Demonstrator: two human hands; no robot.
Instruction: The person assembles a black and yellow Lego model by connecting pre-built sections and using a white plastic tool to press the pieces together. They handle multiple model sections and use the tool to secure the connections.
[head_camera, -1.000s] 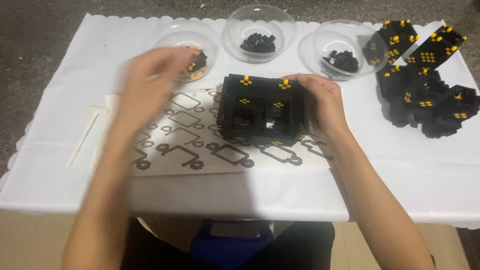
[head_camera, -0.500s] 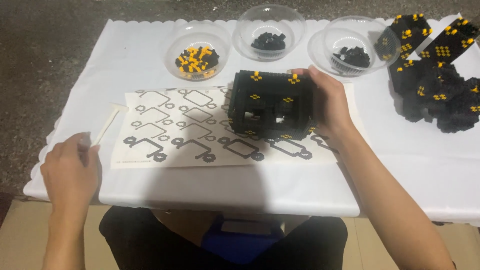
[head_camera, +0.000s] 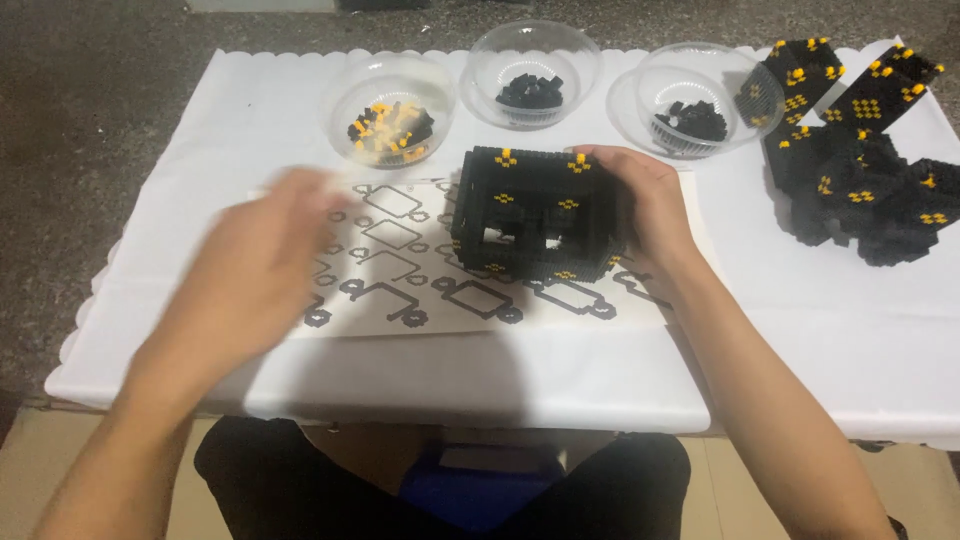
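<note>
My right hand (head_camera: 650, 205) grips the right side of a black brick block (head_camera: 535, 212) with small yellow studs, which stands on a printed instruction sheet (head_camera: 420, 290). The block is box-shaped with open gaps in its front. My left hand (head_camera: 265, 260) is blurred with motion above the left part of the sheet, fingers loosely curled. Whether it holds anything I cannot tell. It is nearest the bowl of mixed yellow and black bricks (head_camera: 390, 125).
Two more clear bowls of black bricks (head_camera: 535, 90) (head_camera: 695, 115) stand at the back. A heap of finished black-and-yellow brick parts (head_camera: 860, 170) lies at the right. A white cloth (head_camera: 840, 330) covers the table, its front edge close to my body.
My left hand went from the yellow-brick bowl down to the table's left front edge, then back up over the sheet. The right hand kept its hold on the block.
</note>
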